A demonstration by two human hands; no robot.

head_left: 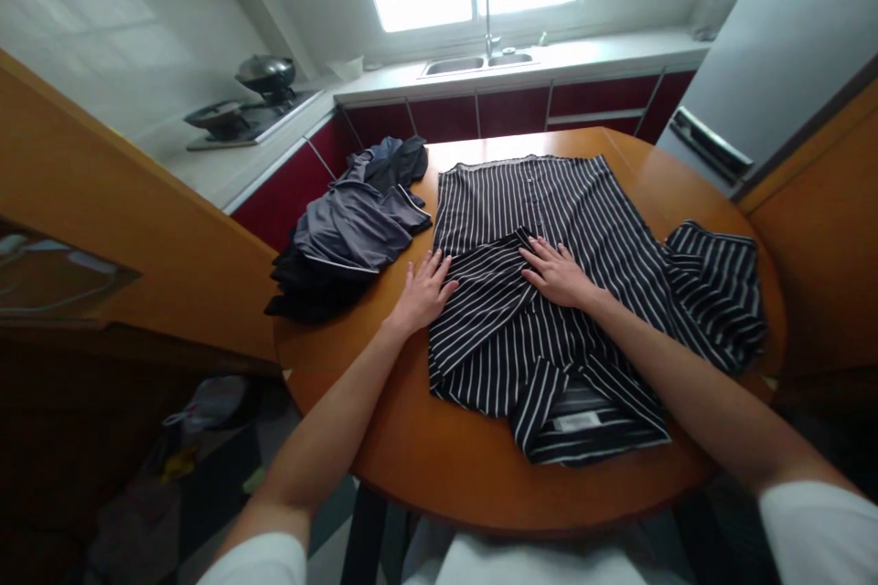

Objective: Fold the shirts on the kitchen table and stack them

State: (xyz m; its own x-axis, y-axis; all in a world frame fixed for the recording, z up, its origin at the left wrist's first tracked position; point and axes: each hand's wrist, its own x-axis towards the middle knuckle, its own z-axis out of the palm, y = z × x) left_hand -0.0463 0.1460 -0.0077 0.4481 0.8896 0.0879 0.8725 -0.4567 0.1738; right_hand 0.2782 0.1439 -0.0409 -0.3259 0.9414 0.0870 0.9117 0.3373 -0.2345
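A black shirt with white stripes (494, 201) lies spread on the round wooden table (412, 457), its collar toward me and its hem toward the window. Its left-hand sleeve is folded inward across the front, with the cuff near the button line. My left hand (425, 292) lies with fingers spread at the shirt's left edge, by the folded sleeve. Flat near the cuff end of that sleeve, my right hand (557, 272) rests with its fingers apart. The other sleeve (720, 283) sticks out to the right, bunched near the table edge.
A heap of dark grey and black clothes (349, 228) sits at the table's left edge. Beyond are a counter with a sink (456, 66), a stove with pans (267, 73) and a fridge (761, 55). Bags (206, 402) lie on the floor at lower left.
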